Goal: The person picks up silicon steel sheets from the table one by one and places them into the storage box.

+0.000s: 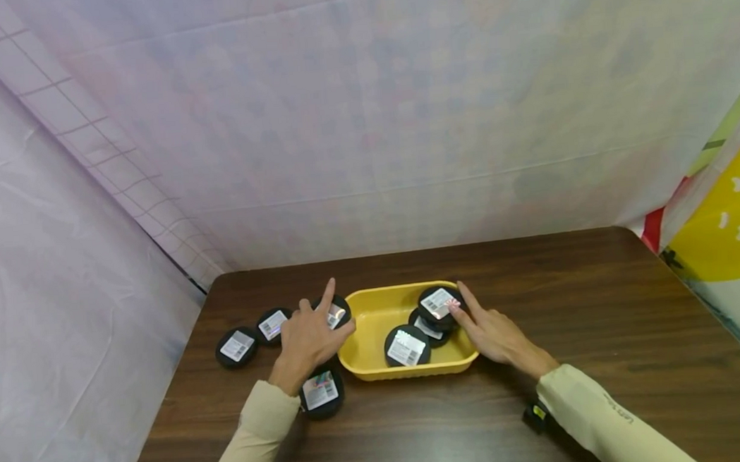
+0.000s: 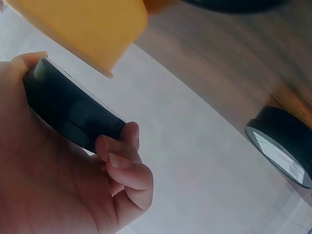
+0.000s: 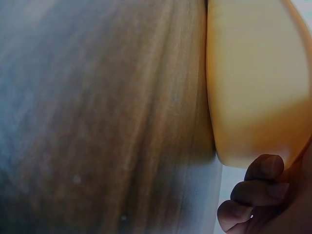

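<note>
My left hand [image 1: 309,337] grips a flat round black container [image 2: 73,109] with a white barcode label, curled fingers at its edge. It is beside the left end of a yellow tray [image 1: 368,298]. At the tray's right end, my right hand [image 1: 493,329] pinches another such container [image 1: 434,299], thumb on its label and index finger along its far edge. Below it in the tray lie two more, one partly covered [image 1: 428,330] and one in front [image 1: 407,346]. In the right wrist view, curled fingers [image 3: 258,192] show next to the tray's outer wall [image 3: 258,73].
Two labelled black containers lie on the brown table [image 1: 603,301] to the left, one outer [image 1: 237,347] and one inner [image 1: 272,325]. Another [image 1: 321,391] is near my left wrist. A small black object [image 1: 535,415] with a yellow-green mark sits by my right sleeve. Pale cloth [image 1: 364,132] hangs behind.
</note>
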`<state>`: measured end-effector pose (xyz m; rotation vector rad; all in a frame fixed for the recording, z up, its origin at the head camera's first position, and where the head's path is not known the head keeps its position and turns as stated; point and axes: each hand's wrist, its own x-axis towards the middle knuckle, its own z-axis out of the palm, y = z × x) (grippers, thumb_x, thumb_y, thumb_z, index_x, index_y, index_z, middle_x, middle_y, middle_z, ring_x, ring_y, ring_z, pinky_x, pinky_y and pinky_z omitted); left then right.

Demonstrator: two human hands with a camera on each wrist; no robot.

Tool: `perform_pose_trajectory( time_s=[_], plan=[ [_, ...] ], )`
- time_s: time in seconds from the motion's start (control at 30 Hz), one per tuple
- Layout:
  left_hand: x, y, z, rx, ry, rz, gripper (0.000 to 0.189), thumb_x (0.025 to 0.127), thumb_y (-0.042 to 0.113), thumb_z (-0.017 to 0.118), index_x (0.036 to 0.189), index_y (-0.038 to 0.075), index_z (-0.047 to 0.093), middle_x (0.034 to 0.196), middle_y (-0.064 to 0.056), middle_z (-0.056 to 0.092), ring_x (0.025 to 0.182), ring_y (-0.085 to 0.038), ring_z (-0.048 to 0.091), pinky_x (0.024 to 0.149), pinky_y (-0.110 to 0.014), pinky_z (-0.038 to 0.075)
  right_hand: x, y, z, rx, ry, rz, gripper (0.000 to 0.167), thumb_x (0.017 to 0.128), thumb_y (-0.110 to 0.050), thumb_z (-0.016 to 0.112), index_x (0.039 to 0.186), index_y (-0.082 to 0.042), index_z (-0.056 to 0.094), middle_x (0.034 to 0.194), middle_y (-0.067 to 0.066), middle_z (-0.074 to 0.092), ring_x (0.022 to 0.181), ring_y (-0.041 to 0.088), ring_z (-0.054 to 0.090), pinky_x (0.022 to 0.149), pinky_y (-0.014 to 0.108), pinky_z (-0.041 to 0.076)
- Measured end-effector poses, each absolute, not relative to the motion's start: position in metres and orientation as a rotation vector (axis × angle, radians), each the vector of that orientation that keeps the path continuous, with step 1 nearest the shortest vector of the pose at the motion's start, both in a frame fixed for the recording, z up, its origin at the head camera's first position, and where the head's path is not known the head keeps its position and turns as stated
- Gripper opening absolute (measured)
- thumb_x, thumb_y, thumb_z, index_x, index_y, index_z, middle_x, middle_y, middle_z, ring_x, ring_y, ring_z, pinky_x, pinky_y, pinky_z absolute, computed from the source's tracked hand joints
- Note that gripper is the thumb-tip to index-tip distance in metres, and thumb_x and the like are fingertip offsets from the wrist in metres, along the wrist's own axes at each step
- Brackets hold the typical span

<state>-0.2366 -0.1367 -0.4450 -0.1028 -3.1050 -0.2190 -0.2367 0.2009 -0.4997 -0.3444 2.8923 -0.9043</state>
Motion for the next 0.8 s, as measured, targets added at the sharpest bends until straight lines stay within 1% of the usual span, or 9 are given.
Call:
perform_pose_trajectory(
  time_s=[0.13,0.43,0.53,0.67,0.8],
  plan=[
    [-0.237,-0.131,-0.445,-0.114,-3.114,-0.235,0.09,0.085,0.069,0.05,0.159,0.037,0.011,0.116,-0.026,0.054,0.086,-0.035,0.059,0.068,-0.047,0.047,-0.237,0.201,-0.501,-0.35,2.896,-0.912,0.073,0.104,-0.058,0.024,0.16,-0.014,0.01,0.118,0.036,0.062,0.089,0.035,0.066,0.085,0.057,0.048],
    [-0.237,-0.119,-0.449,-0.15,-3.106,-0.229,0.088,0.085,0.07,0.049,0.159,0.038,0.014,0.115,-0.023,0.055,0.083,-0.031,0.058,0.064,-0.042,0.044,-0.237,0.2,-0.501,-0.347,2.901,-0.923,0.073,0.104,-0.058,0.024,0.16,-0.014,0.01,0.111,0.033,0.064,0.082,0.031,0.065,0.084,0.056,0.049],
    [-0.237,-0.115,-0.45,-0.178,-3.111,-0.209,0.089,0.085,0.071,0.047,0.159,0.038,0.012,0.115,-0.023,0.055,0.081,-0.03,0.058,0.062,-0.04,0.044,-0.237,0.2,-0.5,-0.35,2.91,-0.922,0.072,0.105,-0.057,0.025,0.16,-0.013,0.011,0.112,0.034,0.064,0.084,0.033,0.066,0.084,0.056,0.049],
    [-0.236,-0.11,-0.449,-0.212,-3.116,-0.215,0.089,0.086,0.073,0.046,0.159,0.039,0.01,0.117,-0.024,0.055,0.081,-0.03,0.058,0.064,-0.041,0.045,-0.236,0.2,-0.499,-0.36,2.923,-0.915,0.072,0.105,-0.056,0.025,0.16,-0.013,0.012,0.114,0.035,0.063,0.09,0.038,0.067,0.084,0.057,0.049],
    [-0.237,-0.106,-0.45,-0.234,-3.11,-0.227,0.089,0.086,0.077,0.044,0.159,0.039,0.01,0.113,-0.023,0.056,0.074,-0.028,0.055,0.059,-0.038,0.042,-0.236,0.2,-0.499,-0.36,2.92,-0.917,0.072,0.105,-0.056,0.025,0.16,-0.012,0.012,0.114,0.035,0.063,0.089,0.037,0.067,0.084,0.057,0.049]
  ],
)
